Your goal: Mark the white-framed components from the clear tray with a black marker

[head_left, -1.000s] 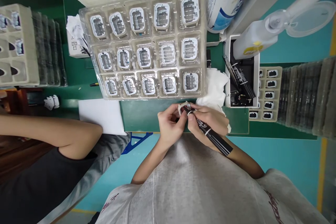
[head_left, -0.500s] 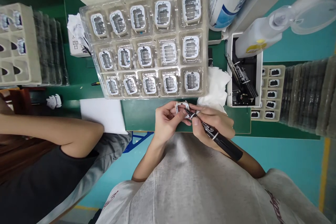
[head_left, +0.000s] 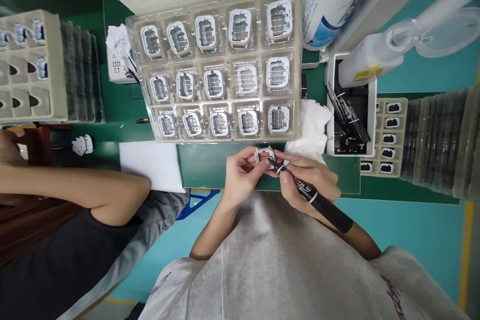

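Between the thumb and fingers of my left hand (head_left: 242, 174) is a small white watch case (head_left: 264, 152), held over the front edge of the green table. My right hand (head_left: 311, 180) grips a black marker (head_left: 322, 206) like a pen, its tip at the lower part of the watch case. Whether the tip touches the case I cannot tell, as my left thumb covers part of it. Just beyond my hands lies a clear plastic tray (head_left: 225, 136) with similar white cases in its pockets.
A white box (head_left: 369, 147) holding black markers stands to the right, beside crumpled tissue (head_left: 311, 127) and bottles (head_left: 375, 55). Stacked trays (head_left: 431, 140) are farther right. At left, a co-worker's arm (head_left: 93, 190) rests near a white pad (head_left: 150, 160) and another tray (head_left: 56, 85).
The whole view has shifted slightly, so things appear a little right and lower. My hands keep the same hold on the watch case and marker. The co-worker's tray shows one more white piece.
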Available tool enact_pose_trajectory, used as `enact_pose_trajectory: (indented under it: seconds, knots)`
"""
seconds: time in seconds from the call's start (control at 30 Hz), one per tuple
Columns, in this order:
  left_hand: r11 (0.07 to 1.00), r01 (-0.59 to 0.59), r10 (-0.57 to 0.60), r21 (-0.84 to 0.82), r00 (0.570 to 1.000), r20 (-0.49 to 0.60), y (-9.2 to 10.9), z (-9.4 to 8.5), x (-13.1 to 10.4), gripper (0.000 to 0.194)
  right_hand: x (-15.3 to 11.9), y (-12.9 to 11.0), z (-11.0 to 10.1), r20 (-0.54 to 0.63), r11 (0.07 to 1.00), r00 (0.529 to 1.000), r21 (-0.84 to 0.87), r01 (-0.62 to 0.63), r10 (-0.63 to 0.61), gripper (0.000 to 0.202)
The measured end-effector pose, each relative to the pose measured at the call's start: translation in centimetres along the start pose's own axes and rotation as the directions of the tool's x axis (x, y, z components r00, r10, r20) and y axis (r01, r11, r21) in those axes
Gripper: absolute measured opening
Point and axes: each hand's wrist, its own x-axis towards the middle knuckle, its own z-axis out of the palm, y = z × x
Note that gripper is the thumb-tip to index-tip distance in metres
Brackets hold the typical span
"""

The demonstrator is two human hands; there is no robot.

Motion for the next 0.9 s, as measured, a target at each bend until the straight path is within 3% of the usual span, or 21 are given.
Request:
enact_pose_trajectory:
  seconds: [0.23, 0.47, 0.6, 0.67, 0.77, 0.83, 0.9]
  knots:
    - [0.988, -0.096, 0.103, 0.122, 0.993, -0.056, -1.1, 0.2, -0.4, 0.035, -0.3, 0.2, 0.1, -0.003, 1.0, 1.0, 0.009, 0.009, -0.009, 0.023]
    - [0.972, -0.15, 0.16, 0.183, 0.986, -0.044, -1.9, 0.4, -0.5, 0.03, -0.5, 0.2, 0.1, -0.042, 0.999, 0.999, -0.044, 0.0, -0.002, 0.017]
    - [0.92, -0.187, 0.217, 0.345, 0.975, -0.05, -1.3, 0.5, -1.6, 0.023, -0.4, 0.7, -0.6, -0.139, 0.974, 0.965, -0.073, 0.215, -0.224, 0.014]
    - [0.83, -0.26, 0.325, 0.494, 0.944, -0.049, -0.1, 0.1, -2.4, 0.017, -0.5, 1.2, -1.1, -0.194, 0.952, 0.932, -0.046, 0.303, -0.306, 0.013]
    - [0.641, -0.411, 0.516, 0.649, 0.856, 0.032, 3.0, -0.8, -2.7, 0.016, -0.9, 1.7, -1.5, -0.189, 0.966, 0.949, 0.014, 0.26, -0.252, 0.02]
    - [0.548, -0.492, 0.607, 0.676, 0.791, 0.083, 5.4, -1.0, -1.5, 0.011, -1.2, 1.8, -1.4, -0.194, 0.971, 0.954, 0.016, 0.238, -0.23, 0.025]
    - [0.483, -0.516, 0.682, 0.708, 0.729, 0.066, 7.4, -0.8, 1.1, 0.019, -1.3, 1.7, -1.2, -0.2, 0.971, 0.951, -0.007, 0.24, -0.236, 0.028]
